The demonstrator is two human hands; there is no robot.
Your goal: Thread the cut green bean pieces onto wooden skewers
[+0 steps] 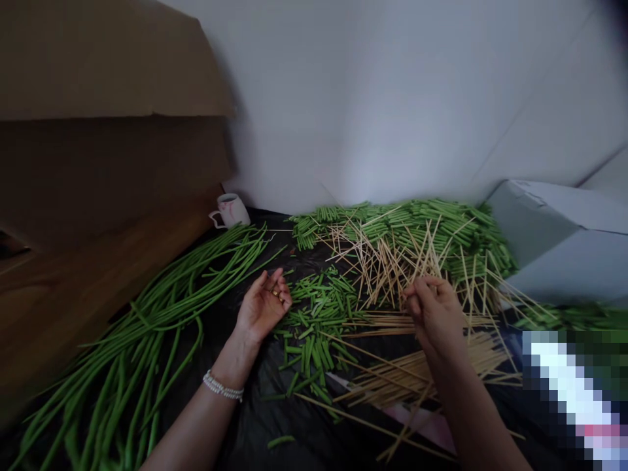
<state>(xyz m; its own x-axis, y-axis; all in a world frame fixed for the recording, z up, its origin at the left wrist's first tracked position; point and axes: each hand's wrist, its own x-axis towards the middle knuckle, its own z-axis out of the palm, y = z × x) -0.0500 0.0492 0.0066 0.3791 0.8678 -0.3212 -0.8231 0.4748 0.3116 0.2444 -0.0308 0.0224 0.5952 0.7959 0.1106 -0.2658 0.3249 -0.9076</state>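
Observation:
My left hand is turned palm up over the black sheet, its fingers loosely curled and apart, a ring on one of them. Nothing shows in its palm. Close to its fingertips lies a heap of short cut green bean pieces. My right hand is closed in a pinch above scattered bamboo skewers; what its fingers hold, if anything, cannot be made out. Beneath the right forearm, more skewers lie in a loose bundle. Long uncut green beans spread out left of my left hand.
Stacked cut beans run along the white wall. A white mug stands at the back left, beside a large cardboard box. At the right is a pale box. Black plastic sheeting covers the work surface.

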